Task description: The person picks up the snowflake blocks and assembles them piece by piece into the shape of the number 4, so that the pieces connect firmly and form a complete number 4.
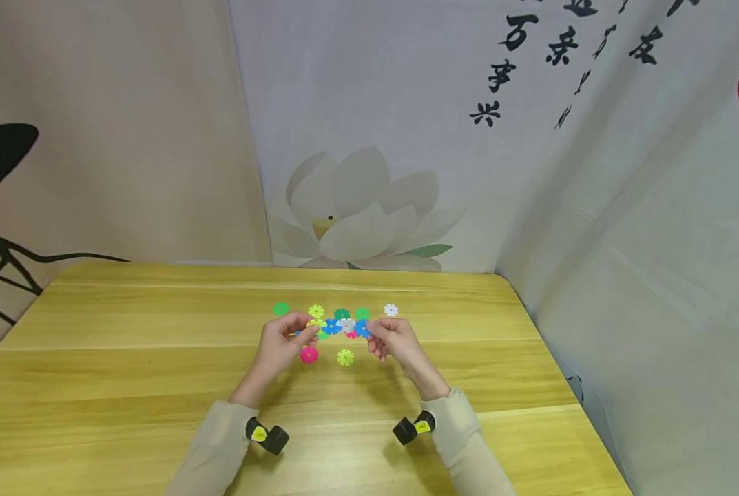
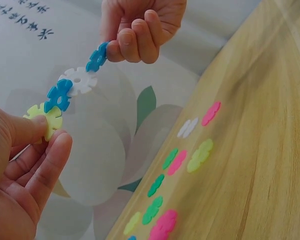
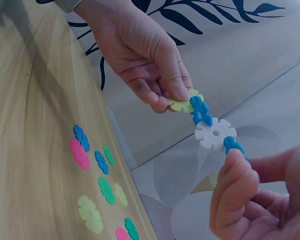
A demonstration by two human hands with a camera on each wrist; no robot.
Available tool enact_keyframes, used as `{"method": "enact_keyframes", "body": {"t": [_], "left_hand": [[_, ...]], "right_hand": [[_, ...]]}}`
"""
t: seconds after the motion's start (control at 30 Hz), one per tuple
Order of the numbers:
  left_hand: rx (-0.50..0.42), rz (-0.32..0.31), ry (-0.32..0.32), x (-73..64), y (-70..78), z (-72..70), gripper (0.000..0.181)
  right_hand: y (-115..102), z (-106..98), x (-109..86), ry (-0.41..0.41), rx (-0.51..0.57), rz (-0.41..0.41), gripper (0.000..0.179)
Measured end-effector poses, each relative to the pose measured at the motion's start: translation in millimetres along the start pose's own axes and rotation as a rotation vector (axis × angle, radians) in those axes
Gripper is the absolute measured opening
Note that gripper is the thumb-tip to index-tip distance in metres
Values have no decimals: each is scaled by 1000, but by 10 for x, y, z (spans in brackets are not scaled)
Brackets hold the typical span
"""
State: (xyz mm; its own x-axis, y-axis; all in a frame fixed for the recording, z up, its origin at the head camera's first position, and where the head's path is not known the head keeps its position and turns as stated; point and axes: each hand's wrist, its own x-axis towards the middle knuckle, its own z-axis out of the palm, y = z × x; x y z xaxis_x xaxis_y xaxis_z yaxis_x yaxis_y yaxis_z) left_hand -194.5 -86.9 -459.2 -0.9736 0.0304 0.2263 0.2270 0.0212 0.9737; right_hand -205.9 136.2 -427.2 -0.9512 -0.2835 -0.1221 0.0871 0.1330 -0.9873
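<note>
Notched plastic flower-shaped building discs are joined edge to edge in a short chain held above the table between both hands. My left hand pinches the yellow disc at one end between thumb and fingers. Slotted into that is a blue disc, then a white disc. At the other end, a second blue disc is pinched by my right hand, whose fingers hide part of it. The other fingers of the right hand are curled in.
Loose discs lie flat on the wooden table below and around the chain. Among them are a pink disc, a yellow-green disc, a green disc and a white disc. A printed curtain hangs behind the table.
</note>
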Motion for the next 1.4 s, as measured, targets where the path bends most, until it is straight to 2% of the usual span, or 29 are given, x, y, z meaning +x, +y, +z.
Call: {"method": "enact_keyframes", "body": {"t": [0.23,0.57,0.63,0.77,0.8,0.93,1.03,1.2,1.3,1.4], "left_hand": [[37,26,-18,-6,-34,-14,8],[78,28,-24,-49,-26,-26,7],[89,38,-26,-60,-24,-23,7],[114,105,-24,-65,-8,-7,5],[114,122,-18,-66,6,-1,5],[149,169,-16,-97,212,27,4],[147,173,-17,-83,242,36,4],[14,193,-11,-28,28,50,8],[-71,214,-42,-37,1,68,15],[-118,209,-67,-48,0,78,21]], "right_hand": [[-3,-4,7,-38,-30,10,27],[-39,3,10,-46,-82,-27,29],[-35,-5,10,-57,-78,-24,29],[-3,-24,11,-71,-70,-15,28],[6,-26,12,-75,-69,-10,28],[40,-25,-1,-81,-55,-2,26],[48,-17,-18,-73,-23,-7,26],[38,7,-14,-52,9,-15,25],[25,18,-13,-42,17,-14,24],[3,26,-24,-34,20,-14,24]]}}
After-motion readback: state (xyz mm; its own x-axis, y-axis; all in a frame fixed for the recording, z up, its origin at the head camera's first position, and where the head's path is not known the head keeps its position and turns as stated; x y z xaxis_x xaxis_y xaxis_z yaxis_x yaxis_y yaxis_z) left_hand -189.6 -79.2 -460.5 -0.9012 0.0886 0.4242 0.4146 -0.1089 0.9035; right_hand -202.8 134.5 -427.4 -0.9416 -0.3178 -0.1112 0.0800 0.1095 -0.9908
